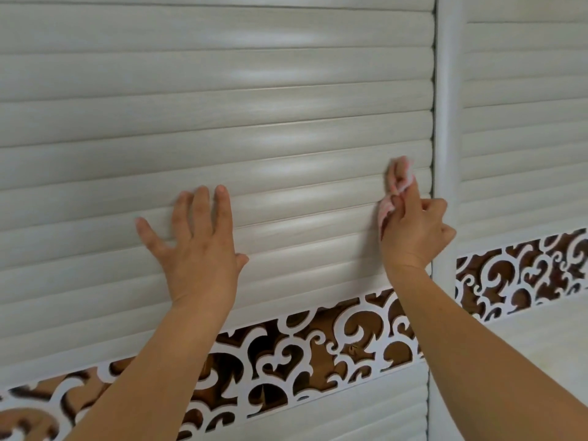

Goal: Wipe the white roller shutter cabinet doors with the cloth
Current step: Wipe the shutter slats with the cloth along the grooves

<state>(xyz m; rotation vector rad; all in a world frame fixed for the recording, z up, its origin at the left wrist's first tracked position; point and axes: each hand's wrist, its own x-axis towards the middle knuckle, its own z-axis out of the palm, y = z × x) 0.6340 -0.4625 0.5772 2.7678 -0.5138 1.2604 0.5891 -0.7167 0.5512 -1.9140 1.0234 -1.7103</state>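
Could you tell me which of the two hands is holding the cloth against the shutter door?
The right hand: it pinches the pink cloth near the vertical post. The left hand lies flat, holding nothing.

A home interior: white slatted cabinet doors (254, 122) with an ornamental scrollwork band (318, 351).

You get soft, even, fairly bright light. Above your left hand's fingers (203, 198), pale glare streaks sit on the slats (222, 128). Only faint shadows hug both hands. Slats bow toward the edges from wide-angle distortion, and detail looks slightly soft throughout.
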